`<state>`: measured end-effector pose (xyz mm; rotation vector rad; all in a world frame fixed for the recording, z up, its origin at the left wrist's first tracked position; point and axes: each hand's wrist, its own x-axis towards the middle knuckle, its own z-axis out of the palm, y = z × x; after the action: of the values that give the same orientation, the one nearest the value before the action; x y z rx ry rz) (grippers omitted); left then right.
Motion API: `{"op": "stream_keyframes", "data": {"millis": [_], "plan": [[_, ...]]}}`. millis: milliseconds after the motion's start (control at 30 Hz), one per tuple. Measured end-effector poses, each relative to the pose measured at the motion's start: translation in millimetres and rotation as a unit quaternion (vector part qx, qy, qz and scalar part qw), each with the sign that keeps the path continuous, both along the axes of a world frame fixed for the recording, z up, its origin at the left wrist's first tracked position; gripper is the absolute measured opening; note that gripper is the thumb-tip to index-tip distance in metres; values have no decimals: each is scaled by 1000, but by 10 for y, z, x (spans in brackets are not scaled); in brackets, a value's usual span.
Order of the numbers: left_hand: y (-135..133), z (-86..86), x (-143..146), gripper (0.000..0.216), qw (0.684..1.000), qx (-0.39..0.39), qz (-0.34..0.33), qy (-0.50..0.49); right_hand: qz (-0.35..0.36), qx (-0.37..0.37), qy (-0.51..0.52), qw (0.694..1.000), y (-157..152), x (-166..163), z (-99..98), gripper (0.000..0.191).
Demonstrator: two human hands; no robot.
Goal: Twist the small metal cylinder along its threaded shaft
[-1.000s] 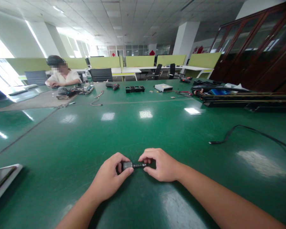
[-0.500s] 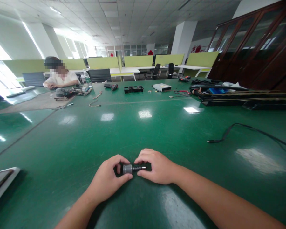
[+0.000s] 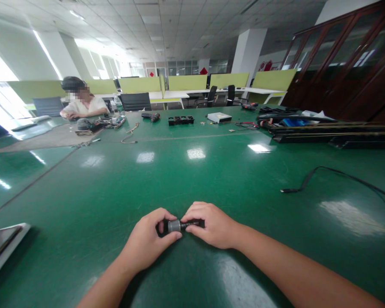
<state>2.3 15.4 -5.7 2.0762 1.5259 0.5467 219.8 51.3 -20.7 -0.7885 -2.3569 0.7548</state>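
Observation:
Low in the middle of the head view is a small grey metal cylinder with a dark ribbed shaft (image 3: 174, 226), lying sideways just over the table. My left hand (image 3: 150, 235) curls its thumb and fingers round the thick grey end. From the other side my right hand (image 3: 208, 224) closes its thumb and fingertips about the thin shaft, whose tip points toward the palm. Part of each end is hidden by the fingers, so I cannot tell the part's exact kind.
A black cable (image 3: 321, 169) lies to the right, a white-edged flat device (image 3: 9, 244) at the left edge. Farther back are a power drill (image 3: 150, 116), a black bracket (image 3: 181, 120), a silver drive box (image 3: 219, 117) and long black frames (image 3: 308, 134). A person (image 3: 83, 102) sits at far left.
The view has shifted very slightly. Both hands keep their hold on the shafted cylinder, and its shaft looks slightly turned or tilted within the fingers.

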Motion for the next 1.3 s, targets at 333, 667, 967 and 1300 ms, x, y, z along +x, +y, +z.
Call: {"op": "stream_keyframes", "data": {"millis": [333, 667, 967, 1300], "plan": [[-5, -11, -4, 21, 1000, 9, -3, -8, -12, 9, -16, 1000, 15, -10, -26, 17], [-5, 2, 9, 20, 1000, 7, -4, -8, -8, 15, -16, 1000, 15, -9, -19, 14], [-4, 9, 9, 20, 1000, 2, -3, -8, -17, 18, -13, 1000, 8, 1, -13, 13], [-5, 12, 1, 19, 1000, 6, -8, -12, -21, 19, -5, 1000, 11, 7, -9, 12]]}}
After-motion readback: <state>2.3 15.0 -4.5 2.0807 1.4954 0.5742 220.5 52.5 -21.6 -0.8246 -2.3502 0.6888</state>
